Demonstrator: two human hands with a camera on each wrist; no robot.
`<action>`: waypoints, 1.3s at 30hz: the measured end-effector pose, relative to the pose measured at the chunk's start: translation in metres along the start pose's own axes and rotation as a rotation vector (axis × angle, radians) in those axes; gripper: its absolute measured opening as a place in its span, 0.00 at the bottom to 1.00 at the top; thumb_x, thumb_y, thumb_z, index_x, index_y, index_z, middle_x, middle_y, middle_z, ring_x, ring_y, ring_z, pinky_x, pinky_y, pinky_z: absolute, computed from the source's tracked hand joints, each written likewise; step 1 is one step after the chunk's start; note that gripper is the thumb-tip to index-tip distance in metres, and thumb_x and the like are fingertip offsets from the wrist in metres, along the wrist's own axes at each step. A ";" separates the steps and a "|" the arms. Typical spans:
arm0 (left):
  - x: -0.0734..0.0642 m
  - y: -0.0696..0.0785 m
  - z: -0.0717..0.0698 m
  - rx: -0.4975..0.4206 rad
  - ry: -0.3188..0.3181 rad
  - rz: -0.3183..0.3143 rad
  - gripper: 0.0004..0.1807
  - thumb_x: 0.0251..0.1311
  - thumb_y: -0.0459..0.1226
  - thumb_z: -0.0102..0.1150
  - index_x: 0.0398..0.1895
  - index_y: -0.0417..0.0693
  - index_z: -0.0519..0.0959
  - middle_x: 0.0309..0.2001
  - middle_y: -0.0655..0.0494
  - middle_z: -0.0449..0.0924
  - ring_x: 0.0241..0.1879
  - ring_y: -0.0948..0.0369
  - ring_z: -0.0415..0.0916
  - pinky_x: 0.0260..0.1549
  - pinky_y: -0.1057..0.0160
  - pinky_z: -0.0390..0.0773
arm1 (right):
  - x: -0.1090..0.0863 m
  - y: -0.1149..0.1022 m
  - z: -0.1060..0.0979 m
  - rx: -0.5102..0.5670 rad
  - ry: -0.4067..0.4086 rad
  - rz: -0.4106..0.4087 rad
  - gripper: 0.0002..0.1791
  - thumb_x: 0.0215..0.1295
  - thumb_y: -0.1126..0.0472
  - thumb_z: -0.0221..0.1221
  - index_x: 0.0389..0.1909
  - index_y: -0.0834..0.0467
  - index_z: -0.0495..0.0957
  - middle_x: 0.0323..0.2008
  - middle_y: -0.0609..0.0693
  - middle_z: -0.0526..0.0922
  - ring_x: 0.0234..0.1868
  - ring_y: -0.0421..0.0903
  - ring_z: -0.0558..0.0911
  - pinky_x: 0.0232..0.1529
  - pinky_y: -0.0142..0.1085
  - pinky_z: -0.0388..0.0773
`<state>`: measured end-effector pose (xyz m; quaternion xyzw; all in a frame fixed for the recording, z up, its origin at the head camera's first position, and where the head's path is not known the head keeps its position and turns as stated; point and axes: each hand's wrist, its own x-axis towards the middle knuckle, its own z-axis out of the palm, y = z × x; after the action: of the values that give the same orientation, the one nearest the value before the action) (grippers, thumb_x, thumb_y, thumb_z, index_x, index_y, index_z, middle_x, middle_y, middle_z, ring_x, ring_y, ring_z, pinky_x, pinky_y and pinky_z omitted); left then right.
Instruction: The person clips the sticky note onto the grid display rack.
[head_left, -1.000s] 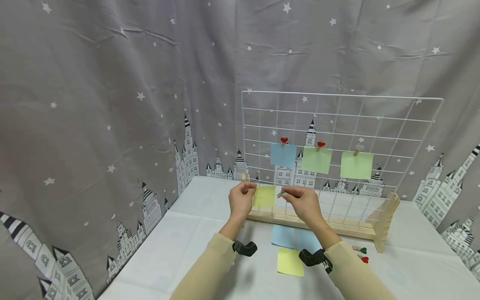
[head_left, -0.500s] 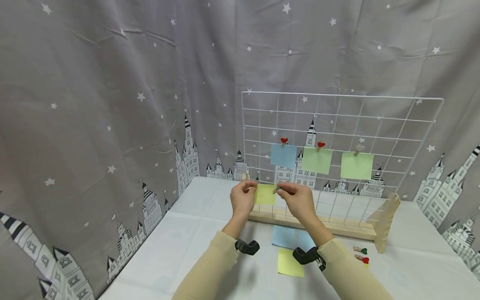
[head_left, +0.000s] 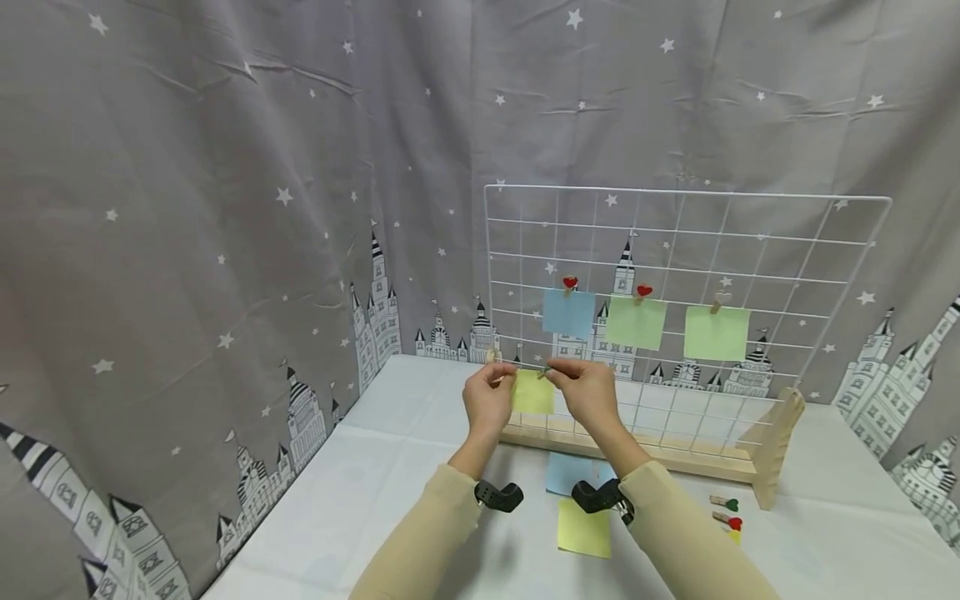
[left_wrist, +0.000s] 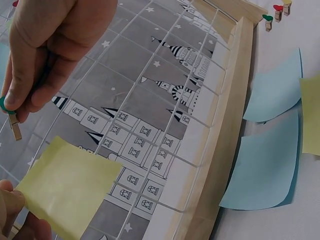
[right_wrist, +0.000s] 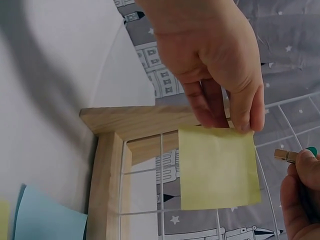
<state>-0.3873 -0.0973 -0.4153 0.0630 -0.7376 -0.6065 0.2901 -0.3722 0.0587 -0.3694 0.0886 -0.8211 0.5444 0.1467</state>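
My left hand (head_left: 489,400) pinches a yellow sticky note (head_left: 534,394) by its left edge, holding it up against the lower left of a white wire grid (head_left: 678,192). Between thumb and fingers of my right hand (head_left: 588,393) is a small wooden clothespin (right_wrist: 284,155) with a green heart on its end. In the head view the clothespin overlaps the note's top right corner; the right wrist view shows its tip pointing at the note with a gap between. On the grid hang a blue note (head_left: 567,315) and two green notes (head_left: 635,323), each under a heart clothespin.
The grid stands in a wooden base (head_left: 675,460) on a white-covered table (head_left: 390,458). In front of it lie blue notes (left_wrist: 272,165) and a yellow note pad (head_left: 583,528). To the right are spare clothespins with green (left_wrist: 268,20), red (left_wrist: 278,10) and yellow hearts. A grey curtain (head_left: 225,167) hangs behind.
My right hand has moved left and slightly up, bringing the clothespin to the note's top right corner. My left hand has stayed almost in place with the note.
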 end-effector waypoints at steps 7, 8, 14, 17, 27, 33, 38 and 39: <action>0.001 0.002 0.000 -0.003 0.007 0.001 0.08 0.62 0.29 0.67 0.33 0.51 0.90 0.40 0.55 0.91 0.40 0.56 0.83 0.42 0.59 0.81 | 0.007 -0.002 0.008 -0.014 0.037 -0.043 0.11 0.66 0.63 0.69 0.48 0.60 0.89 0.45 0.57 0.91 0.49 0.53 0.89 0.46 0.44 0.86; 0.002 0.002 0.001 -0.007 0.007 0.002 0.08 0.62 0.29 0.67 0.33 0.51 0.90 0.41 0.55 0.91 0.39 0.56 0.83 0.41 0.60 0.81 | 0.008 -0.002 0.009 -0.021 0.046 -0.052 0.11 0.66 0.63 0.69 0.47 0.60 0.89 0.44 0.57 0.91 0.48 0.53 0.89 0.45 0.44 0.86; 0.002 0.004 0.002 -0.014 0.007 0.011 0.07 0.61 0.28 0.66 0.33 0.48 0.89 0.41 0.53 0.91 0.37 0.57 0.84 0.35 0.65 0.82 | 0.011 -0.001 0.013 -0.067 0.080 -0.074 0.09 0.64 0.64 0.70 0.44 0.59 0.90 0.42 0.56 0.91 0.47 0.53 0.89 0.43 0.43 0.86; 0.002 0.004 0.001 -0.012 0.006 0.000 0.07 0.61 0.28 0.66 0.33 0.49 0.89 0.41 0.54 0.91 0.38 0.58 0.84 0.36 0.65 0.82 | 0.013 -0.003 0.014 -0.081 0.077 -0.074 0.08 0.64 0.64 0.70 0.43 0.58 0.91 0.42 0.56 0.92 0.46 0.53 0.90 0.41 0.41 0.85; 0.004 0.001 0.004 -0.033 0.003 -0.013 0.07 0.62 0.29 0.66 0.34 0.49 0.89 0.41 0.54 0.91 0.37 0.58 0.83 0.36 0.65 0.82 | 0.015 -0.007 0.018 -0.120 0.071 -0.100 0.08 0.65 0.65 0.69 0.44 0.60 0.90 0.42 0.57 0.91 0.46 0.53 0.90 0.38 0.41 0.86; 0.002 -0.001 0.005 -0.035 0.010 -0.020 0.07 0.62 0.29 0.66 0.34 0.50 0.89 0.41 0.54 0.91 0.38 0.58 0.83 0.37 0.65 0.82 | 0.017 -0.005 0.019 -0.174 0.063 -0.130 0.08 0.66 0.65 0.68 0.44 0.60 0.90 0.42 0.58 0.91 0.47 0.55 0.89 0.36 0.38 0.84; 0.003 0.000 0.005 -0.039 0.017 -0.007 0.06 0.63 0.30 0.66 0.34 0.50 0.89 0.41 0.54 0.91 0.39 0.57 0.83 0.38 0.64 0.82 | 0.020 -0.006 0.019 -0.225 0.061 -0.175 0.08 0.66 0.64 0.68 0.43 0.60 0.90 0.42 0.58 0.91 0.46 0.55 0.89 0.33 0.37 0.80; 0.004 0.000 0.005 -0.038 0.020 -0.005 0.06 0.63 0.30 0.67 0.35 0.50 0.90 0.42 0.54 0.91 0.39 0.57 0.83 0.38 0.64 0.82 | 0.021 -0.007 0.020 -0.233 0.063 -0.185 0.08 0.66 0.64 0.68 0.43 0.60 0.90 0.41 0.58 0.91 0.45 0.56 0.89 0.34 0.38 0.81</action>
<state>-0.3931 -0.0947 -0.4145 0.0653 -0.7228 -0.6205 0.2971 -0.3925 0.0383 -0.3634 0.1290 -0.8620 0.4324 0.2309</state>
